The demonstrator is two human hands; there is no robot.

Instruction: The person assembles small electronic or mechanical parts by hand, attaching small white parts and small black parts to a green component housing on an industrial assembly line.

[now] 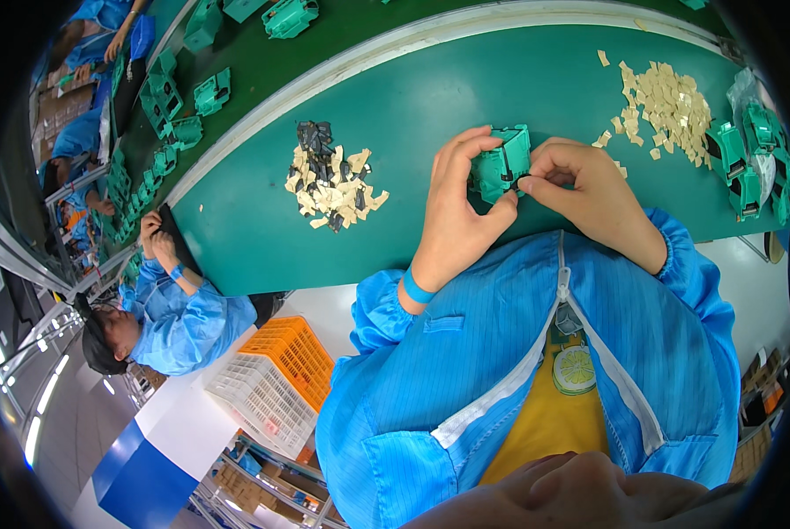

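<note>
A green plastic housing point(504, 162) is held over the green worktable, in front of my chest. My left hand point(458, 189) wraps round its left side, thumb at the lower edge and fingers over the top. On the right, my right hand point(580, 181) pinches at the housing's lower right corner, thumb and forefinger pressed on a small dark piece point(520, 183) that is mostly hidden. To the left lies a pile of black parts and cream pieces point(335, 185). A larger heap of cream pieces point(668, 106) is spread to the right.
More green housings point(748, 167) are stacked at the table's right end, some with clear plastic. Beyond the pale rail point(324, 84), a belt carries several green housings point(211, 92). A co-worker point(179, 309) sits at the left, near orange and white crates point(280, 370).
</note>
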